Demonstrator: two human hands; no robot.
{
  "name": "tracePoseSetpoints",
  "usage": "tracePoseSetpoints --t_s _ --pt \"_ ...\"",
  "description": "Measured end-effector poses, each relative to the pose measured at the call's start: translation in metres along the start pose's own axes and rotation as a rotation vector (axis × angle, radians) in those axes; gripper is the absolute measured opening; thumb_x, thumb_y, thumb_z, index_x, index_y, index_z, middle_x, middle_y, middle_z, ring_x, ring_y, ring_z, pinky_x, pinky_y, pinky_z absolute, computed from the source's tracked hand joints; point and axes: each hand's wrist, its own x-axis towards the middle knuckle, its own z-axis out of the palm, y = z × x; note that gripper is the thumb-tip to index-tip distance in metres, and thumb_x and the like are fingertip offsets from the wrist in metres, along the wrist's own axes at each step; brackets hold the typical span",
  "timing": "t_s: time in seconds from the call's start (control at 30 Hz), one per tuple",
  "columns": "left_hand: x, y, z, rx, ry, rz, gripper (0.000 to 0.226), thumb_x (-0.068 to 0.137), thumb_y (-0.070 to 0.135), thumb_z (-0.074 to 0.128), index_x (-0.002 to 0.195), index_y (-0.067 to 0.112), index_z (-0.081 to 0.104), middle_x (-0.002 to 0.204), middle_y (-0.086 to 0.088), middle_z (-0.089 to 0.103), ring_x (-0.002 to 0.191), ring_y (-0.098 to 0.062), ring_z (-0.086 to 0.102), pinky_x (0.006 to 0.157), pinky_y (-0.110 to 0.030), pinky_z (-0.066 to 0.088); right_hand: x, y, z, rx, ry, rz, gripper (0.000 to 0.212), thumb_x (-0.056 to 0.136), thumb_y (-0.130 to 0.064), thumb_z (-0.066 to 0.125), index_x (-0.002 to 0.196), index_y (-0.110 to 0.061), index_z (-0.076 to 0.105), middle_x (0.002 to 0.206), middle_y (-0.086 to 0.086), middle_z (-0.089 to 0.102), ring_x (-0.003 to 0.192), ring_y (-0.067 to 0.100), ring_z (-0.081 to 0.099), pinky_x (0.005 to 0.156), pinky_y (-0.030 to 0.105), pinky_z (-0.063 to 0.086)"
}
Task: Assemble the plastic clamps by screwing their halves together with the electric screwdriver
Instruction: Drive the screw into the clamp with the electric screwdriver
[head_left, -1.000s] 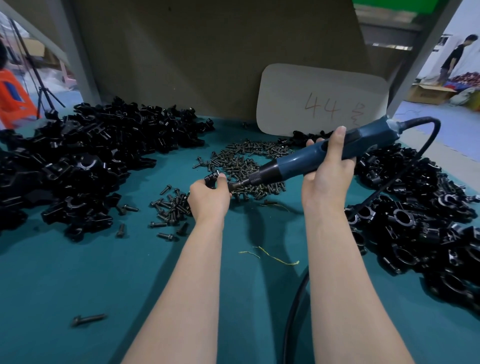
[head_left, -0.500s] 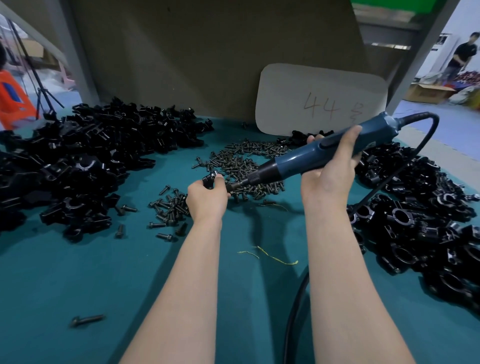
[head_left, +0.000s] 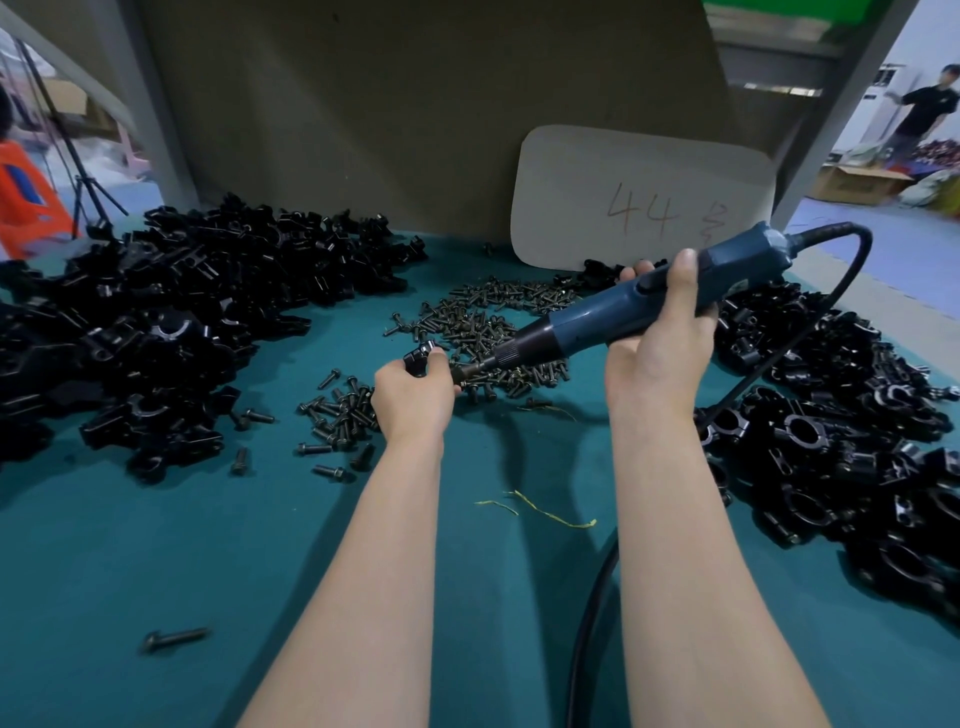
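Left hand (head_left: 413, 391) pinches a black plastic clamp (head_left: 420, 359) above the teal table (head_left: 156, 545). Right hand (head_left: 660, 343) grips the blue electric screwdriver (head_left: 613, 317), fingers wrapped round its body, tip meeting the clamp.

Both bare forearms stretched forward, hands apart.
Left hand (head_left: 413, 397) pinches a clamp (head_left: 418, 358); right hand (head_left: 660, 358), raised higher, grips the screwdriver (head_left: 587, 319), fingers curled round it.
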Motion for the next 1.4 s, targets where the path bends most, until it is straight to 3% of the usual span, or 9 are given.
tracePoseSetpoints --t_s 0.1,0.27,0.57,0.7,0.83,1.07,1.23,1.4 --pt "0.000 0.000 0.000 0.002 0.002 0.002 0.023 0.095 0.027 0.058 0.076 0.014 0.052 0.067 -0.002 0.063 0.082 -0.029 0.071 0.086 -0.047 0.056 0.001 0.002 -0.001 -0.080 -0.016 -0.009 0.055 0.093 -0.009 0.059 0.141 -0.008 0.032 0.095 0.003 0.059 0.082 0.013 0.062 0.082 0.024 0.053" --pt "-0.001 0.000 -0.001 0.006 0.000 0.005 0.023 0.095 0.028 0.058 0.076 0.015 0.053 0.066 -0.002 0.064 0.079 -0.027 0.071 0.085 -0.046 0.057 0.004 0.006 -0.005 -0.168 -0.007 -0.057 0.059 0.093 -0.004 0.057 0.143 -0.007 0.026 0.098 0.000 0.059 0.084 0.013 0.063 0.079 0.022 0.053" --pt "-0.002 0.001 -0.002 -0.016 -0.007 -0.003 0.022 0.095 0.026 0.058 0.077 0.015 0.052 0.068 -0.003 0.063 0.080 -0.028 0.071 0.086 -0.045 0.056 0.003 0.008 -0.005 -0.160 0.014 -0.070 0.060 0.094 -0.007 0.057 0.144 -0.010 0.022 0.110 0.003 0.056 0.083 0.011 0.065 0.081 0.022 0.053" --pt "-0.002 0.002 -0.002 -0.022 -0.005 -0.006 0.022 0.095 0.027 0.058 0.077 0.015 0.052 0.066 -0.002 0.063 0.080 -0.028 0.071 0.086 -0.045 0.056 0.002 0.005 0.000 -0.044 0.038 -0.070 0.062 0.095 -0.016 0.058 0.143 -0.015 0.018 0.112 0.006 0.054 0.075 0.007 0.066 0.085 0.028 0.055" --pt "-0.002 0.002 -0.002 -0.024 -0.004 -0.009 0.022 0.095 0.027 0.058 0.077 0.016 0.052 0.066 -0.001 0.063 0.081 -0.028 0.071 0.086 -0.045 0.056 0.002 0.001 -0.001 0.051 0.061 0.000 0.054 0.097 -0.028 0.054 0.140 -0.013 0.025 0.089 0.005 0.060 0.080 0.016 0.064 0.085 0.032 0.055" --pt "-0.002 0.001 -0.002 -0.022 -0.006 -0.010 0.022 0.095 0.026 0.058 0.077 0.016 0.052 0.068 -0.003 0.063 0.080 -0.028 0.071 0.086 -0.045 0.057 0.003 -0.002 -0.004 0.033 0.021 0.006 0.047 0.095 -0.019 0.059 0.134 -0.015 0.033 0.102 0.004 0.059 0.071 0.013 0.069 0.076 0.032 0.056" --pt "-0.002 0.001 -0.001 0.005 -0.006 -0.008 0.022 0.095 0.029 0.058 0.080 0.014 0.051 0.068 -0.003 0.064 0.084 -0.029 0.071 0.087 -0.047 0.056 0.005 -0.001 -0.007 -0.024 0.062 0.024 0.043 0.094 -0.021 0.060 0.132 -0.016 0.039 0.109 0.004 0.060 0.097 0.027 0.065 0.091 0.045 0.053" --pt "-0.002 0.001 -0.002 0.007 -0.007 -0.006 0.020 0.095 0.029 0.058 0.085 0.011 0.055 0.069 -0.003 0.065 0.084 -0.028 0.071 0.087 -0.046 0.056 0.004 0.001 -0.006 -0.060 0.063 0.024 0.040 0.094 -0.019 0.059 0.129 -0.007 0.044 0.097 0.003 0.061 0.086 0.017 0.064 0.083 0.031 0.055"
